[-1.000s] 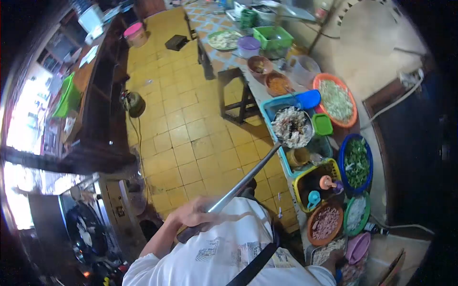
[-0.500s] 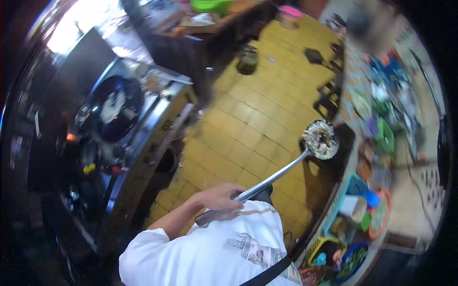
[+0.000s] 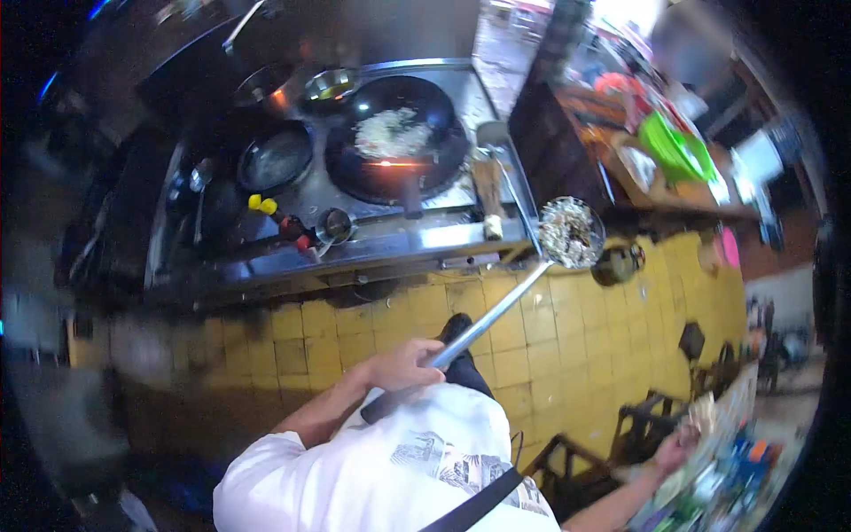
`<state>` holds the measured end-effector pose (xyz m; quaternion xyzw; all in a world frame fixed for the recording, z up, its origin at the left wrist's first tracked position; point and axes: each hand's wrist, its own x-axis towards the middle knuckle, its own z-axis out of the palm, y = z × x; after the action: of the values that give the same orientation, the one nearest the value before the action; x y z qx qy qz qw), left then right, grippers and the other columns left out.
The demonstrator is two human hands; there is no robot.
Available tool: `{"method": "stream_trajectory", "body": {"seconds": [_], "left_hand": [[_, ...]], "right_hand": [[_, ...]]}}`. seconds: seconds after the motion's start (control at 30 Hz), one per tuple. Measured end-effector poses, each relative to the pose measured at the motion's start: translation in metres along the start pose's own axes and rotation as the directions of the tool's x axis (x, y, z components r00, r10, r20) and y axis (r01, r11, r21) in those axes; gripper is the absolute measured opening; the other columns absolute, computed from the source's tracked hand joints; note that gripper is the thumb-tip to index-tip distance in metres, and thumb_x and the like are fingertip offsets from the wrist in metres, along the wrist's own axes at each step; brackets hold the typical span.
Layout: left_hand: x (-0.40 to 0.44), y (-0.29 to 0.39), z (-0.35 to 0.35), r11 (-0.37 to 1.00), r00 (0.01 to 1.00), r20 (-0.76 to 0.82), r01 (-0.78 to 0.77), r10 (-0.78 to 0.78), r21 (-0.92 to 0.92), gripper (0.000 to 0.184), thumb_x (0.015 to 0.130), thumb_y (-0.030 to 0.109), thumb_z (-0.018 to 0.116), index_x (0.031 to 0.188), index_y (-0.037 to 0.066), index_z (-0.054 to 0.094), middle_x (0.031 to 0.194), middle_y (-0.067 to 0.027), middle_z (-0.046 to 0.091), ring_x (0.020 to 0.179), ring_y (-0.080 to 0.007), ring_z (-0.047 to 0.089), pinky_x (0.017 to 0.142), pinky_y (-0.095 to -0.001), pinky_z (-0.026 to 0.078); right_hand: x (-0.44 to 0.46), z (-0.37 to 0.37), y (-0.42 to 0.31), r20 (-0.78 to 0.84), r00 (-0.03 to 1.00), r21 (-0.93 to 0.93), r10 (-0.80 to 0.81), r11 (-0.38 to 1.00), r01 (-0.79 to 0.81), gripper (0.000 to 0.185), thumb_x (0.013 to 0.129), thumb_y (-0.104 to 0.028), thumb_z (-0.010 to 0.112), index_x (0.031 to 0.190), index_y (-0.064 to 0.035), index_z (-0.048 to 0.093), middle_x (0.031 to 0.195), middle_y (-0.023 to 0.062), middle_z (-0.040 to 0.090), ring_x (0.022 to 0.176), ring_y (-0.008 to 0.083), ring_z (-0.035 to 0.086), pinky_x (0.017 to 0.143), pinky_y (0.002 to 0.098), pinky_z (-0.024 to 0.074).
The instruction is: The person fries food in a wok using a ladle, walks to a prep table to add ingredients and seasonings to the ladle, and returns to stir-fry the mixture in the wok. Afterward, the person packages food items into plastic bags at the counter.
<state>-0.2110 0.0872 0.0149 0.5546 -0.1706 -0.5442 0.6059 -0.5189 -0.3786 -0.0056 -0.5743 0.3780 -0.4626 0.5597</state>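
My left hand (image 3: 408, 365) is closed around the handle of a long metal ladle (image 3: 501, 310), close to my white shirt. Its round bowl extends forward past the stove's front edge and carries pale, chopped-looking food (image 3: 567, 232) with darker bits. At lower right, my right hand (image 3: 678, 446) reaches out over the cluttered counter. Its fingers look closed by a pale beige item (image 3: 704, 413), too blurred to name. A black wok (image 3: 443, 160) on the stove contains white food resembling rice (image 3: 390, 133).
The metal stove (image 3: 425, 238) also bears a second dark pan (image 3: 277, 158), a bowl of yellowish liquid (image 3: 330, 85) and bottles with yellow and red caps (image 3: 288, 229). A green basket (image 3: 674, 151) stands on the wooden table. Dark stools (image 3: 576, 461) line the yellow tiled floor (image 3: 567, 341).
My view has swung left, so the stove now lies ahead and the counter sits at lower right. My right hand has come into view. The loaded ladle stays in my left hand.
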Motion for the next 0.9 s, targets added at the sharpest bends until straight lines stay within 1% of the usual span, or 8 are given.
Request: {"method": "stream_trajectory", "body": {"seconds": [0.2, 0.4, 0.47, 0.6, 0.67, 0.73, 0.87, 0.9], "left_hand": [[0.026, 0.013, -0.022, 0.971, 0.868, -0.466, -0.228, 0.170, -0.072, 0.018, 0.082, 0.007, 0.061, 0.090, 0.000, 0.047, 0.062, -0.0018, 0.052, 0.043, -0.0097, 0.053, 0.037, -0.0242, 0.043], [0.022, 0.012, -0.031, 0.946, 0.608, -0.787, -0.304, 0.104, -0.110, 0.014, 0.082, 0.008, 0.060, 0.086, 0.001, 0.049, 0.061, -0.0036, 0.052, 0.042, -0.0126, 0.053, 0.038, -0.0279, 0.044], [0.017, 0.021, -0.036, 0.919, 0.533, -0.845, -0.354, 0.045, -0.174, 0.012, 0.081, 0.009, 0.059, 0.084, 0.000, 0.053, 0.061, -0.0050, 0.055, 0.042, -0.0127, 0.052, 0.039, -0.0278, 0.043], [0.011, 0.025, -0.070, 0.928, 0.497, -0.866, -0.347, 0.061, -0.134, 0.013, 0.080, 0.009, 0.061, 0.086, 0.000, 0.053, 0.061, -0.0043, 0.054, 0.047, -0.0125, 0.055, 0.041, -0.0273, 0.044], [0.020, 0.021, -0.102, 0.928, 0.509, -0.860, -0.327, 0.014, -0.179, 0.010, 0.082, 0.009, 0.059, 0.085, 0.001, 0.052, 0.060, -0.0043, 0.054, 0.044, -0.0128, 0.054, 0.040, -0.0275, 0.044], [0.037, 0.028, -0.135, 0.924, 0.524, -0.852, -0.317, -0.020, -0.216, 0.011, 0.085, 0.010, 0.058, 0.083, 0.003, 0.050, 0.058, -0.0031, 0.051, 0.041, -0.0128, 0.053, 0.037, -0.0279, 0.045], [0.090, 0.028, -0.215, 0.977, 0.576, -0.814, -0.206, 0.071, -0.060, 0.018, 0.087, 0.019, 0.058, 0.082, 0.002, 0.054, 0.058, -0.0035, 0.052, 0.043, -0.0139, 0.054, 0.040, -0.0293, 0.045], [0.112, 0.016, -0.241, 0.986, 0.597, -0.797, -0.164, 0.093, -0.008, 0.022, 0.089, 0.023, 0.057, 0.082, 0.002, 0.055, 0.059, -0.0039, 0.053, 0.045, -0.0141, 0.055, 0.042, -0.0296, 0.045]], "right_hand": [[0.112, 0.419, -0.007, 0.853, 0.518, 0.298, -0.065, 0.875, -0.381, 0.046, 0.091, -0.019, 0.050, 0.132, -0.0014, 0.040, 0.126, 0.0142, 0.051, 0.113, 0.0272, 0.053, 0.094, 0.0404, 0.0444], [0.035, 0.730, 0.021, 0.985, 0.033, -0.154, 0.169, 0.953, -0.262, 0.039, 0.086, -0.012, 0.057, 0.122, 0.0015, 0.054, 0.101, 0.0079, 0.064, 0.081, 0.0151, 0.062, 0.065, 0.0255, 0.0495], [0.024, 0.789, 0.017, 0.995, 0.067, -0.093, 0.074, 0.935, 0.342, 0.038, 0.085, -0.010, 0.057, 0.121, -0.0016, 0.055, 0.099, 0.0075, 0.063, 0.072, 0.0125, 0.060, 0.059, 0.0216, 0.0481], [0.010, 0.851, 0.034, 0.945, 0.276, 0.102, -0.173, 0.962, 0.255, 0.031, 0.086, -0.011, 0.057, 0.115, -0.0022, 0.059, 0.091, 0.0093, 0.064, 0.070, 0.0120, 0.059, 0.057, 0.0228, 0.0481], [-0.011, 0.848, 0.038, 0.934, 0.356, 0.025, -0.002, 0.998, -0.058, 0.033, 0.086, -0.020, 0.060, 0.111, 0.0006, 0.060, 0.102, 0.0138, 0.064, 0.091, 0.0195, 0.064, 0.071, 0.0297, 0.0522], [-0.019, 0.872, 0.133, 0.950, 0.258, 0.008, -0.173, 0.844, 0.537, 0.040, 0.084, -0.027, 0.061, 0.111, 0.0038, 0.059, 0.107, 0.0172, 0.064, 0.098, 0.0261, 0.062, 0.081, 0.0357, 0.0499], [-0.046, 0.812, 0.113, 0.950, 0.244, 0.013, -0.195, 0.806, 0.592, 0.036, 0.083, -0.028, 0.060, 0.099, 0.0037, 0.064, 0.097, 0.0173, 0.067, 0.087, 0.0241, 0.064, 0.077, 0.0370, 0.0497], [-0.053, 0.785, 0.102, 0.983, 0.168, -0.156, 0.073, 0.816, 0.557, 0.034, 0.083, -0.029, 0.061, 0.095, 0.0030, 0.065, 0.092, 0.0158, 0.067, 0.078, 0.0217, 0.064, 0.070, 0.0358, 0.0502]]}}
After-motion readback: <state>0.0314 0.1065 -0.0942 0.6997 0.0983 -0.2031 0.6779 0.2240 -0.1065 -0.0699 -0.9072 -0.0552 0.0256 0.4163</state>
